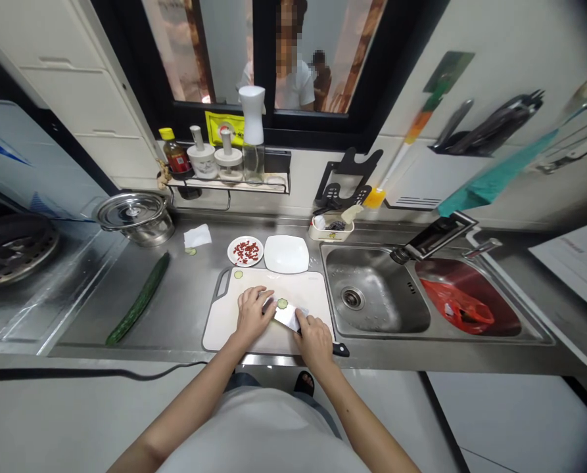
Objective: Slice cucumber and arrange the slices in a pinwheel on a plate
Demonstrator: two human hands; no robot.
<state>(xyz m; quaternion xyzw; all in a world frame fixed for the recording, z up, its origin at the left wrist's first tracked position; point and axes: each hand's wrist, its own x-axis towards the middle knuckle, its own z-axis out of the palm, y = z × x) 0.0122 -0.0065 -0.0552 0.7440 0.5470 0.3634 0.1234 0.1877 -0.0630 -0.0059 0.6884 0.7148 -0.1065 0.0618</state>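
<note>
A white cutting board (224, 328) with a grey rim lies on the counter in front of me. My right hand (315, 338) grips a kitchen knife (286, 318), its black handle end sticking out past the board's right edge. A thin cucumber slice (282, 303) clings to the blade. Fingers curled, my left hand (254, 312) presses down beside the blade on a cucumber piece (269, 305), mostly hidden under it. Another cucumber slice (238, 274) rests at the board's top left corner. A whole cucumber (140, 299) lies farther left on the steel counter.
Behind the board stand a plate of chopped red pieces (245, 251) and a white plate (286, 254). The sink (376, 295) is at right, with a red bag (455, 307) in its second basin. A lidded pot (138, 220) and a white paper (197, 236) are at left.
</note>
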